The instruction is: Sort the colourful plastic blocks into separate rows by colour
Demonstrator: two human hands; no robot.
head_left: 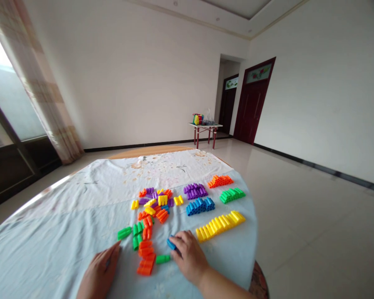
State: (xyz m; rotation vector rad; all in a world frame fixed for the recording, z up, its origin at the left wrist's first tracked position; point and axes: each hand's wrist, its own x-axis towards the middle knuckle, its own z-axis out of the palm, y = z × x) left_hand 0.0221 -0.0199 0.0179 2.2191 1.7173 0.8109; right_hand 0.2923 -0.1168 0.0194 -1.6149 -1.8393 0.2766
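My right hand [189, 254] pinches a blue plastic tube block [171, 243] between its thumb and fingers, just above the cloth. Beside its thumb lies a green tube block [163, 259]. My left hand [99, 268] rests on the cloth at the lower left, fingers stretched out and holding nothing that I can see. Its fingertips are near another green block [124, 233]. Between the hands run orange blocks [147, 265] and a group of green ones [137, 234]. Farther back is a mixed pile with yellow [162, 200], purple, orange and blue blocks.
Sorted stacks stand on the right: yellow [221, 226], blue [200, 206], purple [195, 191], green [232, 195] and orange [220, 181]. A wrinkled pale cloth [65, 232] covers the round table. A small table [205, 126] with bags stands by the far wall.
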